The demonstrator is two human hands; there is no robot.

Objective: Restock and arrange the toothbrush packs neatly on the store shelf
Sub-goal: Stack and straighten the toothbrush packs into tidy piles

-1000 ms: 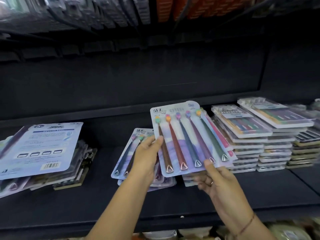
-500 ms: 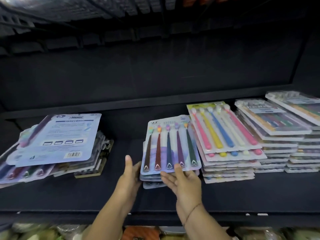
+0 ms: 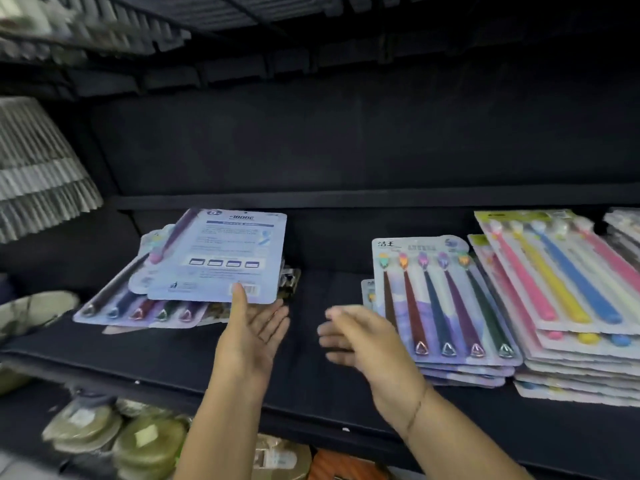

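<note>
Dark shelf [image 3: 156, 358] carries several piles. Left pile [image 3: 138, 311]: skewed, with its top pack [image 3: 221, 258] back-side up and tilted, long axis roughly front to back. Left hand [image 3: 254, 336]: flat, palm up, holding nothing, one fingertip at that pack's near edge. Right hand [image 3: 363, 337]: blurred, fingers straight, empty, just beside the purple stack [image 3: 446, 306], whose brush heads point rearward. Packs are judged light, stiff and slick-faced. Grip both long edges, because piles may slide.

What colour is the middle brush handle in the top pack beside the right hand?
The middle handle is dark blue; head view.
</note>
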